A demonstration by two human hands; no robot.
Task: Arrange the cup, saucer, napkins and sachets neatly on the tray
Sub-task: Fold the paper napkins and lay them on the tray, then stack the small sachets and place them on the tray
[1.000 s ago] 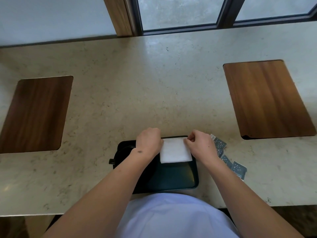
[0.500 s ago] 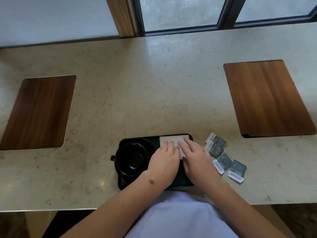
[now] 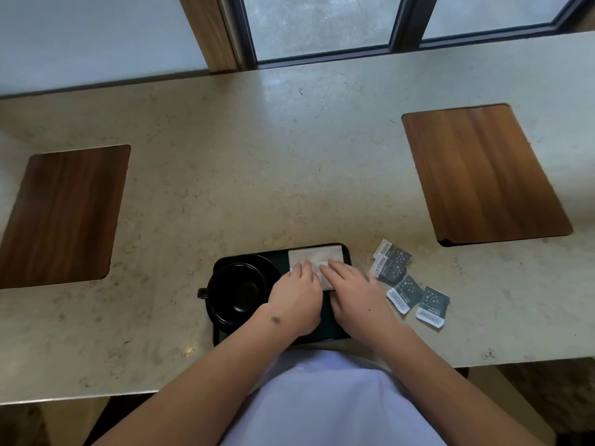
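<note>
A black tray lies at the counter's near edge. On its left half a black cup stands on a black saucer, handle pointing left. A white napkin lies flat in the tray's far right corner. My left hand and my right hand rest palm down side by side on the napkin's near part, fingers stretched out flat, holding nothing. Several dark grey sachets lie scattered on the counter just right of the tray.
The beige stone counter has two inset wooden panels, one at the left and one at the right. A window frame and wall run along its far edge. My white shirt shows below the near edge.
One second ago both hands pinched the napkin's edges above the tray. They have since laid it down and now press flat on it. The cup and saucer, earlier hidden, show now.
</note>
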